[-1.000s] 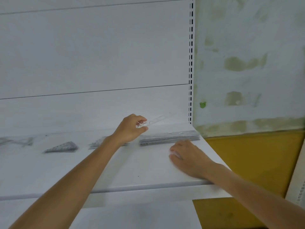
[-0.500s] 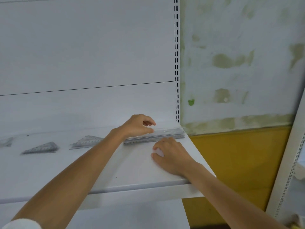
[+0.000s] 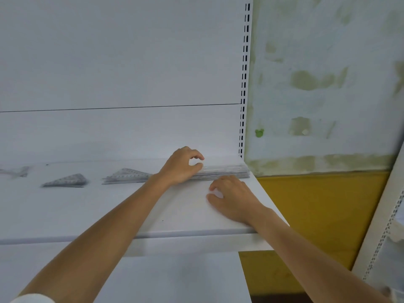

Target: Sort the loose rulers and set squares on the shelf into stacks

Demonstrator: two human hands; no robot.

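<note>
- Ruler stack (image 3: 225, 172): clear rulers piled flat at the back right corner of the white shelf (image 3: 87, 211). It lies lengthwise along the back panel, its right end at the shelf's right edge.
- Left hand (image 3: 181, 166): at the stack's left end, covering it. Fingers are curled and the thumb tip touches the top of the stack, with the index finger arched above it. Can't tell whether it actually pinches a ruler or just rests there.
- Right hand (image 3: 232, 199): palm down on the shelf just in front of the stack, fingers loosely bent with the tips near the stack's front edge. It holds nothing.
- Set square stack (image 3: 126, 176): just left of the left wrist, lying flat in the same back row.
- Second set square stack (image 3: 65, 181): further left, apart from the first and slightly nearer the front.
- Far-left pieces (image 3: 19, 171): blurred, type unclear.
- Slotted upright (image 3: 244, 84): runs up from the shelf's back right corner.
- Wall (image 3: 328, 62): stained, to the right of the upright, with a small green sticker (image 3: 259, 132) and a yellow panel (image 3: 317, 215) below.
</note>
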